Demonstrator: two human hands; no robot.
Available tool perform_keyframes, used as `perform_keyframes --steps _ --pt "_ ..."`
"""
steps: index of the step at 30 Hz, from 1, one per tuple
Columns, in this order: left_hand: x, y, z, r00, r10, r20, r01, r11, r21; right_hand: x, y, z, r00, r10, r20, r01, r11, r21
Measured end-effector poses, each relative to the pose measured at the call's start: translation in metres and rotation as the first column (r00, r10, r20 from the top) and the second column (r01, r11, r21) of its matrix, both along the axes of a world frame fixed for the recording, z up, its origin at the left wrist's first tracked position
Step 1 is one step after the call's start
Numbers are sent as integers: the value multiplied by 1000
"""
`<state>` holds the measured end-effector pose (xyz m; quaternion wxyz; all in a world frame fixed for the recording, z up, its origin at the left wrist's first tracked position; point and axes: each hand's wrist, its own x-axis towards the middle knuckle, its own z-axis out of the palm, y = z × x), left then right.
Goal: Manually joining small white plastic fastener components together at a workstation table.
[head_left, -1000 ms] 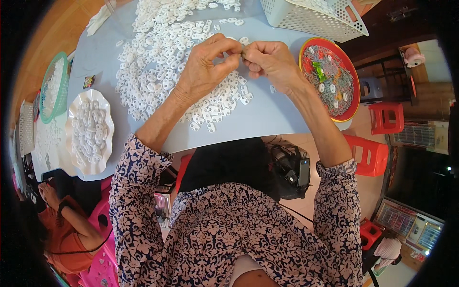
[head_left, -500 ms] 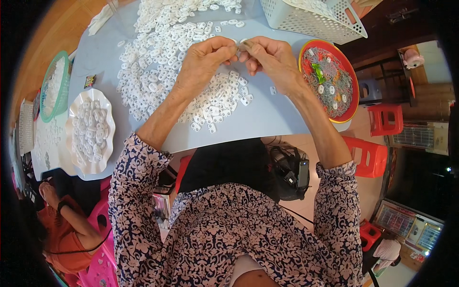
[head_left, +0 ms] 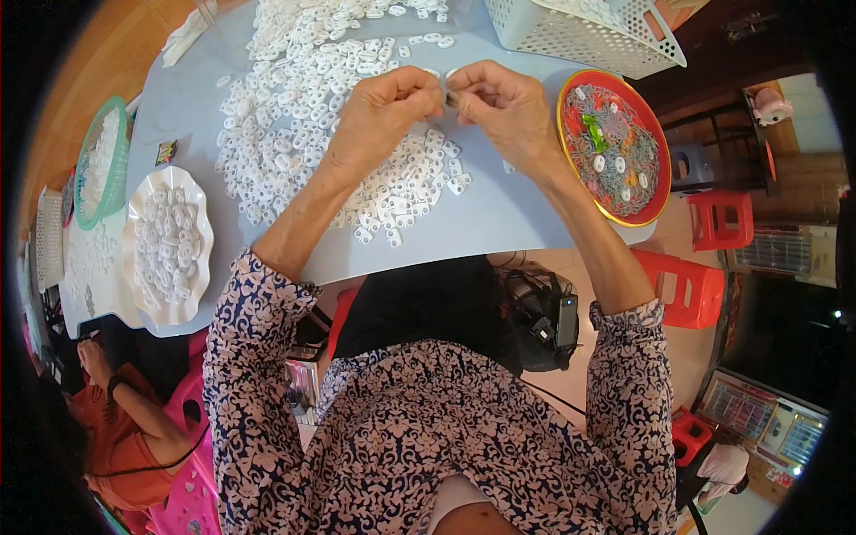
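Note:
Both my hands meet over the grey-blue table, fingertips close together in a pinch. My left hand (head_left: 383, 105) is closed at the edge of a pile of small white oval plastic pieces (head_left: 294, 134) with two holes each. My right hand (head_left: 506, 100) is pinched just beside it; a bit of white shows at its fingertips, too small to make out. What either hand grips is hidden by the fingers. More white pieces (head_left: 406, 192) lie below my left wrist. Right of my right hand stands a red bowl (head_left: 664, 169) with thin grey strands or small parts, a green scrap and several white pieces inside.
A scalloped white dish (head_left: 135, 276) of white pieces stands at the left, with a green basket (head_left: 116, 183) behind it. A perforated grey basket (head_left: 580, 53) sits at the far right. Another person's arm (head_left: 147, 415) shows at lower left. Red stools (head_left: 682, 290) stand beyond the table.
My right hand has turned slightly, its fingers curling in more, and its thumb has shifted. My left hand stays almost in place, still pinched.

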<state>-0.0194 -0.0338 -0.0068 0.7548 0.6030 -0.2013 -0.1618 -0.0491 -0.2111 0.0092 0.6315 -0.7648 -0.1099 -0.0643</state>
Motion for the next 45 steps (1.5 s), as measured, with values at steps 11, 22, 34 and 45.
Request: perform_keyframes --steps 11,22,34,45 --pt "-5 -5 0 885 114 452 -245 939 243 2 -31 4 997 -73 -36 55 929 -366" --pt "1 9 11 964 143 222 -176 975 134 10 -58 42 975 -91 205 206 723 -660" --pt "-1 4 2 964 86 251 -146 962 231 22 -45 12 955 75 286 233 403 -885" --pt "-6 2 4 958 74 278 -152 952 268 8 -29 24 968 14 250 156 749 -644"
